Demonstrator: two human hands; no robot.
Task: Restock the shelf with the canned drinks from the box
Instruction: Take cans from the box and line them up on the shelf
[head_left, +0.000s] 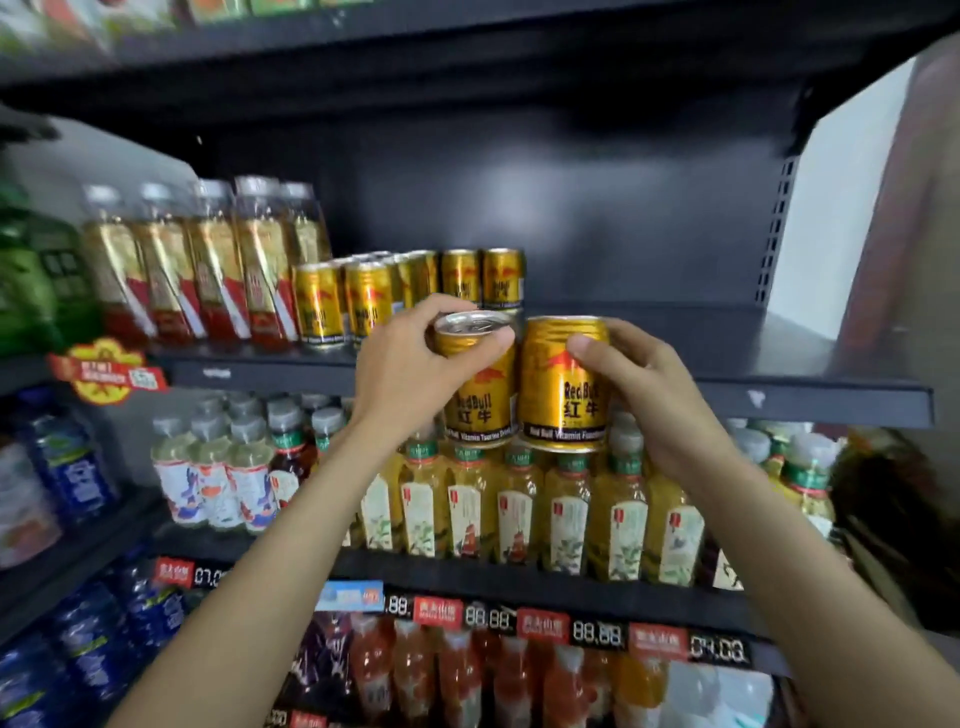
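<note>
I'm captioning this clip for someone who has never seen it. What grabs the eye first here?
Two shiny gold drink cans with red lettering, held side by side mid-frame: the left can in the left hand, the right can in the right hand. Behind them, a row of matching gold cans stands on the black metal shelf, whose right half is bare.

A black metal shelf (675, 387) holds a cluster of gold drink cans (363, 299) standing upright in rows at its left-centre. Just left of them stand clear bottles with gold and red labels (208, 270). The right half of the shelf surface is bare dark metal.
</note>
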